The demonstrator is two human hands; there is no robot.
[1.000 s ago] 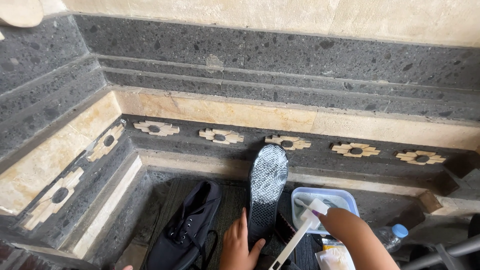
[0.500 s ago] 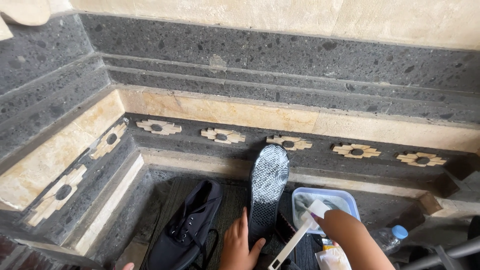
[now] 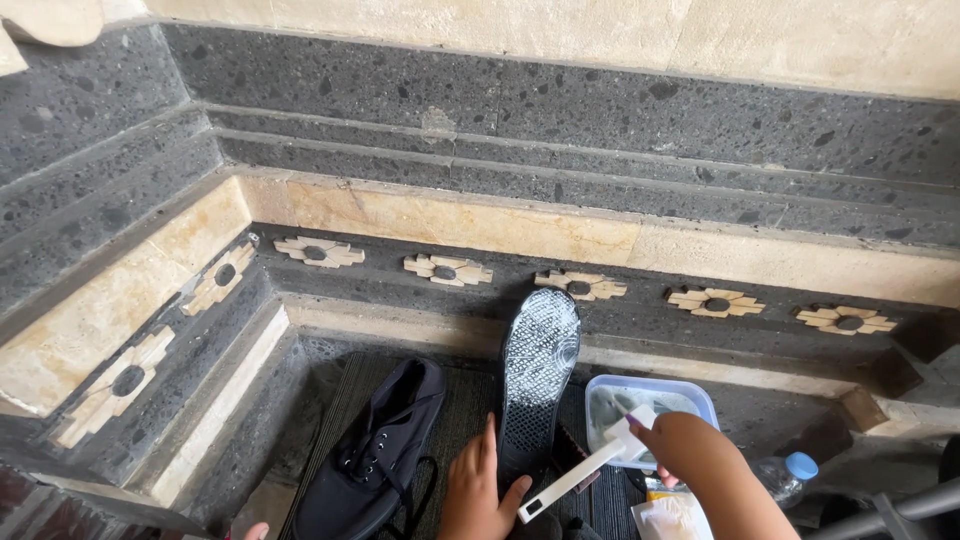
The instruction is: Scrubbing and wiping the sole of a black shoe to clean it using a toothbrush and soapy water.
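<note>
A dark shoe insole [image 3: 538,380] covered in white foam stands upright against the stone step. My left hand [image 3: 478,490] grips its lower end. My right hand [image 3: 668,450] holds a white brush [image 3: 590,470] by its head, the handle pointing down and left, just to the right of the insole. A black lace-up shoe [image 3: 375,455] lies on the dark mat to the left of my left hand.
A pale blue tub [image 3: 650,402] of soapy water sits behind my right hand. A clear bottle with a blue cap [image 3: 785,478] lies at the right. Grey and cream stone steps with flower-shaped tiles [image 3: 448,268] wall in the corner.
The view has barely shifted. Both hands, the insole and the brush stay nearly where they were.
</note>
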